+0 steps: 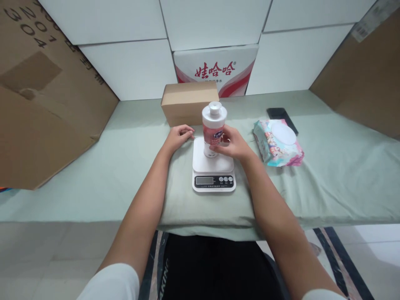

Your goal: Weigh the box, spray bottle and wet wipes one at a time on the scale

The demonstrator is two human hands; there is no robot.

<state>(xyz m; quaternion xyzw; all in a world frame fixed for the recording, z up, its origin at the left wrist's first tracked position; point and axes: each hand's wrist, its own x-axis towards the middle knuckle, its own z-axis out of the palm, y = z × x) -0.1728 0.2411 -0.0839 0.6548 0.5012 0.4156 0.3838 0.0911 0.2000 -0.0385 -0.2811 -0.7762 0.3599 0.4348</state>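
The right hand (230, 143) wraps its fingers around the lower body of a round plastic bottle (213, 128), closed on it; the bottle is white with a pink label and a stepped white cap, and it stands upright on the smooth white plate of a small kitchen scale (213, 171). The left hand (180, 136) lies loosely curled, holding nothing, on the cloth just left of the scale's back corner. The scale is flat and rectangular with rounded corners, a dark display strip and three round buttons along its near edge. It sits on a tabletop (93, 183) covered in soft pale green fabric. Behind the scale stands a plain brown cardboard box (187, 102). To the scale's right lies a soft, crinkled pack of wet wipes (278, 143) with a white oval lid, and beyond that a flat black phone (279, 114).
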